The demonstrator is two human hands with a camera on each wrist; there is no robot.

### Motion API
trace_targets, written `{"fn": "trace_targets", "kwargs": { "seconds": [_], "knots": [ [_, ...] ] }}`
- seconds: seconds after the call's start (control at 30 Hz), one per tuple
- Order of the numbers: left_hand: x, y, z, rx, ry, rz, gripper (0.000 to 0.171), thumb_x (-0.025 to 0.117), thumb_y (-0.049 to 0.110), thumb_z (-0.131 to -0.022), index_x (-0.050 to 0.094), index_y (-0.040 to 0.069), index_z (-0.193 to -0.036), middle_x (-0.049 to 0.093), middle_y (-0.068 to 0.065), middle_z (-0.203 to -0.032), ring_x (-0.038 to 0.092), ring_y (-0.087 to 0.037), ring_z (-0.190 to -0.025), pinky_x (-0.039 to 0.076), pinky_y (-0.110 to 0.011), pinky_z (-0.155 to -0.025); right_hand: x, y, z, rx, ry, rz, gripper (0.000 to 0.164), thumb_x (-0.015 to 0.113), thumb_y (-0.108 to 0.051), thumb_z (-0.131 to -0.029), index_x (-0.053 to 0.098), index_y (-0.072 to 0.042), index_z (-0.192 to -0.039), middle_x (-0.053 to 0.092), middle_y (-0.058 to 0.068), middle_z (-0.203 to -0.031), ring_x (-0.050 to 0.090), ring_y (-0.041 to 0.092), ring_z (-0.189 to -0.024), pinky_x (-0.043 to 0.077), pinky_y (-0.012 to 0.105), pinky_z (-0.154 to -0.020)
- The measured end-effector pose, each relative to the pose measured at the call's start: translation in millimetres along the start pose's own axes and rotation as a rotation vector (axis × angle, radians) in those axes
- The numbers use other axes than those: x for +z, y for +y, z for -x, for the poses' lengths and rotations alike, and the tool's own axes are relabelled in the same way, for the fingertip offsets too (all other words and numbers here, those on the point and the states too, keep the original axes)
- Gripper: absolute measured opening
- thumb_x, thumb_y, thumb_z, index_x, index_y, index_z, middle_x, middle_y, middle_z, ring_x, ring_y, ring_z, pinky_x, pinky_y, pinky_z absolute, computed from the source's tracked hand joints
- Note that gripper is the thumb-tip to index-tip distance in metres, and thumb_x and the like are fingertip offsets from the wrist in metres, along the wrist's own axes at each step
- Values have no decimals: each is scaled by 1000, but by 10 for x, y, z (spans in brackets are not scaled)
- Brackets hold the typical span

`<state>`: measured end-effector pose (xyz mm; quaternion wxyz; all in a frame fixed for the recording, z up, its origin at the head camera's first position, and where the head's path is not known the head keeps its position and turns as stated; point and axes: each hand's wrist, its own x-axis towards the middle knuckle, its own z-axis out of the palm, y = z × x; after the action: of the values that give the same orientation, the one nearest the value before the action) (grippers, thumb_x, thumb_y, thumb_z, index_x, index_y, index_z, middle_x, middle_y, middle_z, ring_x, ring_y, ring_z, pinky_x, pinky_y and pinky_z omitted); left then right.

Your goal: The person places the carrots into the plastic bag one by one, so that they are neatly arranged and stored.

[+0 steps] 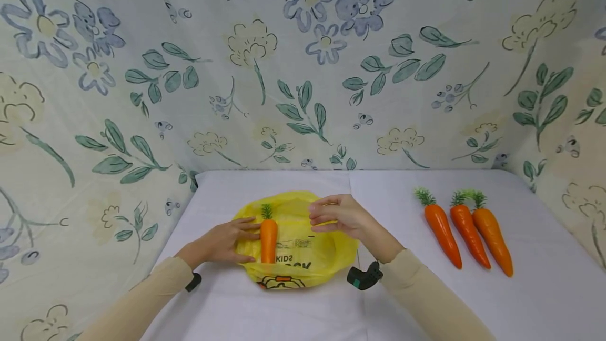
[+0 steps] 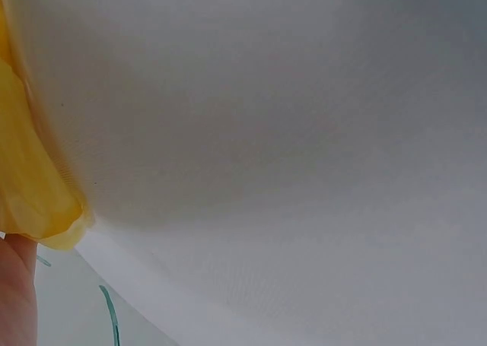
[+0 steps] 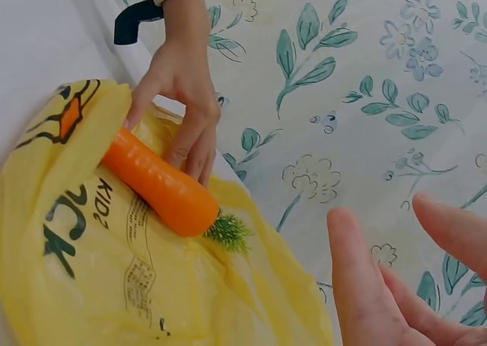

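A yellow plastic bag (image 1: 307, 220) with dark print lies spread with its mouth facing up. One orange toy carrot (image 1: 268, 241) with a green tuft lies in it, its tip covered by the bag's near rim. My left hand (image 1: 227, 241) rests at the bag's left edge, fingers spread and touching the plastic beside the carrot. In the right wrist view, the left thumb (image 3: 138, 106) is by the rim near the carrot's tip. Over the bag's right side hovers my right hand (image 1: 343, 214), fingers apart with nothing between them. The left wrist view shows mostly white cloth.
Several more things lie on the white-covered table (image 1: 393, 299): a left carrot (image 1: 443, 233), a middle carrot (image 1: 471, 233) and a right carrot (image 1: 493, 238), side by side at the right. A floral curtain (image 1: 303, 93) stands behind and along both sides.
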<state>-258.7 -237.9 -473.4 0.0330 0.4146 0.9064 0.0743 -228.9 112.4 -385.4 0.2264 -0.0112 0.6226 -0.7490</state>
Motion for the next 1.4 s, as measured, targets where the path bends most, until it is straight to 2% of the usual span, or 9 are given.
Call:
{"fn": "trace_targets", "kwargs": {
  "seconds": [0.33, 0.47, 0.73, 1.03, 1.4],
  "knots": [
    [3, -22, 17, -15, -10, -15, 68, 61, 68, -86, 66, 20, -134, 50, 1, -148, 36, -28, -143, 39, -52, -109, -328, -43, 91, -24, -38, -5, 55, 69, -8, -93, 44, 17, -135, 66, 21, -109, 68, 30, -97, 56, 46, -87],
    [-4, -14, 13, -15, -8, -12, 67, 62, 67, -86, 66, 21, -134, 50, 2, -149, 35, -28, -143, 38, -52, -110, -432, -49, 128, -36, -22, 9, 57, 68, -9, -94, 42, 18, -137, 67, 19, -107, 68, 31, -98, 56, 45, -87],
    [7, -30, 10, 2, 10, -15, 66, 64, 66, -86, 66, 20, -133, 51, -1, -148, 38, -31, -141, 41, -55, -107, -680, -86, 216, -83, 4, 28, 40, 65, -8, -96, 52, 12, -129, 69, 16, -105, 69, 28, -95, 56, 45, -87],
    [20, -36, -1, -8, -18, -3, 67, 61, 68, -87, 65, 21, -135, 47, 2, -151, 36, -29, -143, 39, -53, -109, -982, -92, 359, -109, 25, 61, 52, 61, -10, -99, 41, 16, -138, 70, 11, -105, 69, 27, -99, 56, 43, -88],
    [25, -58, -27, 26, 7, -10, 66, 63, 65, -87, 66, 20, -134, 50, -1, -149, 38, -31, -141, 41, -54, -107, -1368, -118, 522, -151, 66, 122, 45, 61, -11, -99, 47, 12, -135, 70, 7, -105, 70, 24, -99, 57, 40, -86]
  ]
}}
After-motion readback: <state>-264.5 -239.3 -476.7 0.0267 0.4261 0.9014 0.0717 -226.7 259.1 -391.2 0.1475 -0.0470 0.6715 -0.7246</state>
